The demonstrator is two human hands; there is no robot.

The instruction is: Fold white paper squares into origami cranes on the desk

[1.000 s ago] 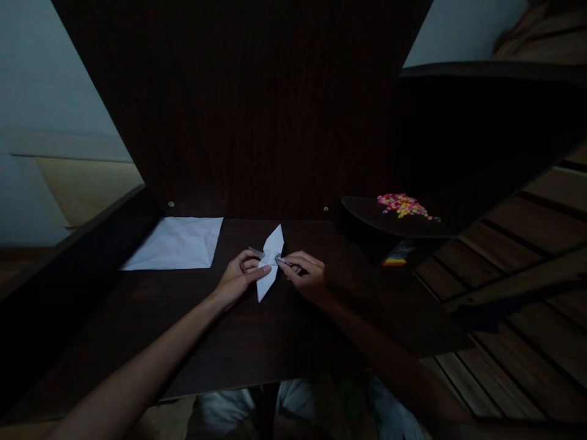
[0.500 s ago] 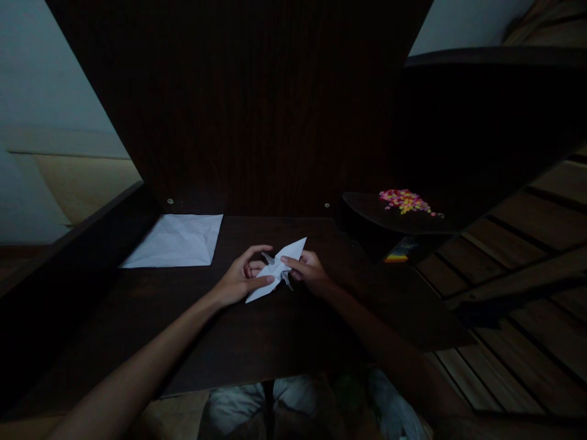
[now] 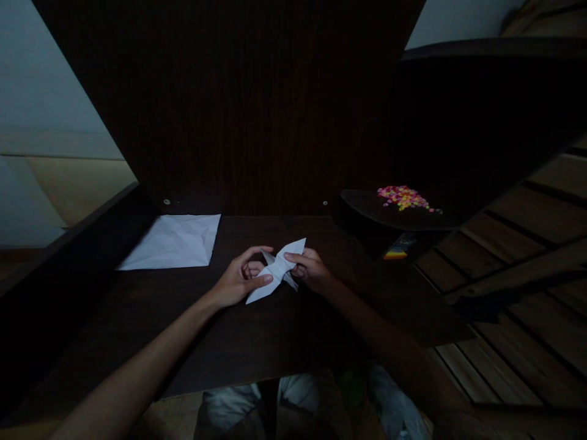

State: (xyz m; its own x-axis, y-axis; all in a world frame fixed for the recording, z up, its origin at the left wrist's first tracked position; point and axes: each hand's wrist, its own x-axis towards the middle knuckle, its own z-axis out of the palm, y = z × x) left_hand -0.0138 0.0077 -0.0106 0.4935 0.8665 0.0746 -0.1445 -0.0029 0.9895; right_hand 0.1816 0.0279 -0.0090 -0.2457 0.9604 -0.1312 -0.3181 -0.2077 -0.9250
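A white folded-paper figure (image 3: 278,267), with two long pointed wings and narrower points sticking out at the sides, is held just over the dark desk. My left hand (image 3: 241,278) is closed on its lower-left wing, thumb on top and fingers curled beneath. On the upper-right wing, my right hand (image 3: 310,269) pinches the paper with the thumb across it. The fingers under the paper are partly hidden.
A creased white sheet (image 3: 177,241) lies on the desk (image 3: 220,348) at the left, by the raised side panel (image 3: 82,238). Small pink and yellow pieces (image 3: 406,198) are heaped on a curved shelf (image 3: 362,201) at the right, above a small colourful box (image 3: 398,249).
The paper figure's middle looks flatter and its wings more spread, and the lower side point reaches further right. Both hands keep their hold. The view has shifted slightly.
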